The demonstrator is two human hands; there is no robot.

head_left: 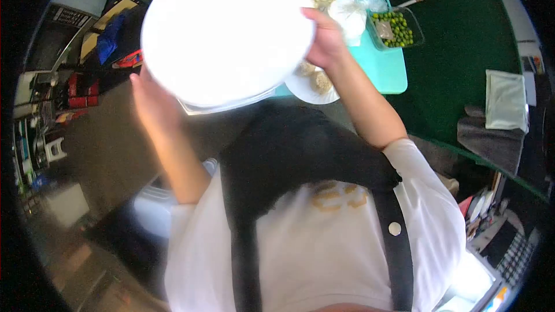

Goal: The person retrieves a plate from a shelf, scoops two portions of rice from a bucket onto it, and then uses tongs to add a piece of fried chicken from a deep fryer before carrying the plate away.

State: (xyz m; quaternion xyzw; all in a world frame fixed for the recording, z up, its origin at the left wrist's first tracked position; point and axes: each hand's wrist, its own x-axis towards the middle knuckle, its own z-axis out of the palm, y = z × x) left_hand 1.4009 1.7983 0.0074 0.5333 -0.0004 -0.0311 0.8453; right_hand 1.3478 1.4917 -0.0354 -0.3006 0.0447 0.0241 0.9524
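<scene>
I'm holding up this white disc (228, 34), right hand (326, 40) gripping, left hand (155, 101) too blurry to tell; next move's probably needing steadiness.

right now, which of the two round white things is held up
The larger disc, its rim in the right hand; the smaller plate, at the turquoise board's edge, bears pale lumps.

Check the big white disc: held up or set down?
Held up: right hand grips the white disc by its right edge; blurred left hand is at its lower left edge.
</scene>
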